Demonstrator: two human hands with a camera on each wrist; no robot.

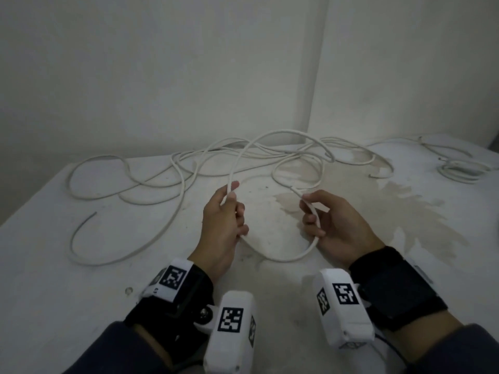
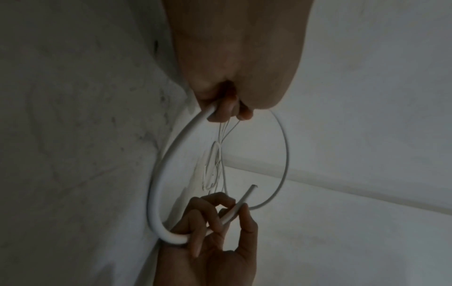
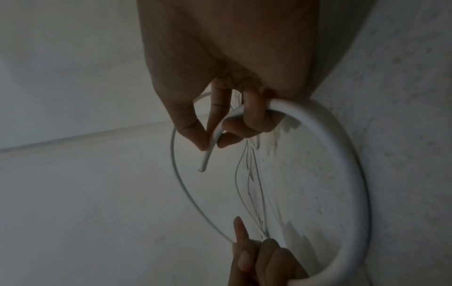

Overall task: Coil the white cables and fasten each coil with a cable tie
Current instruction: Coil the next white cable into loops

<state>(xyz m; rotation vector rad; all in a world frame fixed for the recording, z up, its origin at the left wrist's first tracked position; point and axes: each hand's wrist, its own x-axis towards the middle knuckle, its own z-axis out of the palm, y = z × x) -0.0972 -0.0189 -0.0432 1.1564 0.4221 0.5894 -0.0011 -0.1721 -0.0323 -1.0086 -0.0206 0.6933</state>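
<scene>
While both hands hover just above the table (image 1: 81, 292), the right hand (image 1: 339, 225) curls its fingers round the white cable (image 1: 283, 259) close to its cut end, which pokes out past the thumb and forefinger. From there the cable sags in a short loop across to the left hand (image 1: 222, 222), whose thumb and fingers also close on it. Beyond the left hand it arches up and away into a loose tangle (image 1: 189, 168) lying well ahead of both hands, near the wall (image 1: 162, 63).
</scene>
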